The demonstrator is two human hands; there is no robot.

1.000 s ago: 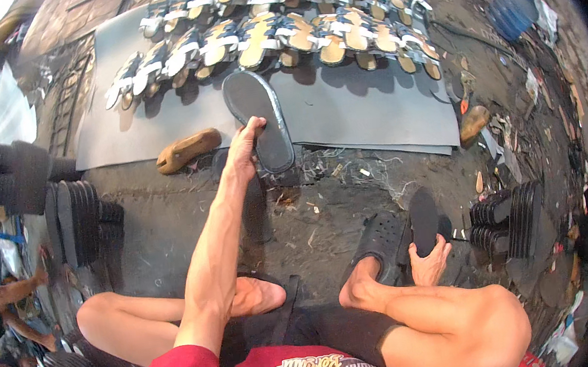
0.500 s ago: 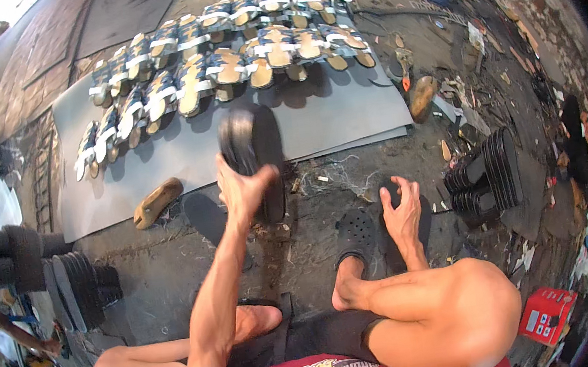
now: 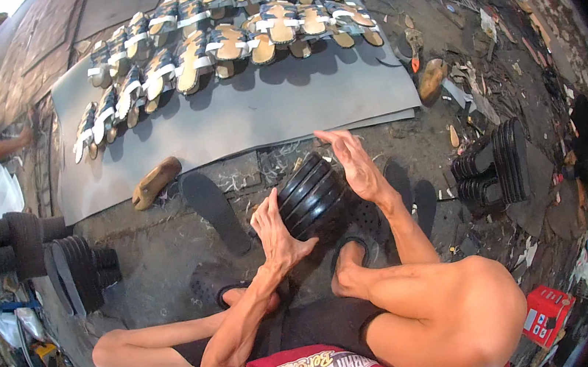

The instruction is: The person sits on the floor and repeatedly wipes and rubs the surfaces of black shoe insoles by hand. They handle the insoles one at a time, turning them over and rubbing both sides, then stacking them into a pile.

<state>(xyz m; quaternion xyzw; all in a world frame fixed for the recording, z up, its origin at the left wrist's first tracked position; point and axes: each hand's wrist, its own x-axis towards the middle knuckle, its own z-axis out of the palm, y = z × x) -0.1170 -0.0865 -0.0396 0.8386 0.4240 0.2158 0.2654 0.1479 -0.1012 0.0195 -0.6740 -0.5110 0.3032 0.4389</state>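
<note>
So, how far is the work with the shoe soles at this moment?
Done: many finished sandals lie in rows on the grey sheet. In hand: the left hand and right hand press a stack of black soles together. Left: a single sole on the ground and more sole stacks at the right wait untouched.

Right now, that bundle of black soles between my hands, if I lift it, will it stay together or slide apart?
The stack of black soles is loose layers held edge-on, so it would probably fan apart if the left hand eases off. The right hand is open beside it, not clamping. The soles look thin and rubbery, so likely light and somewhat bendy, not fragile.
</note>
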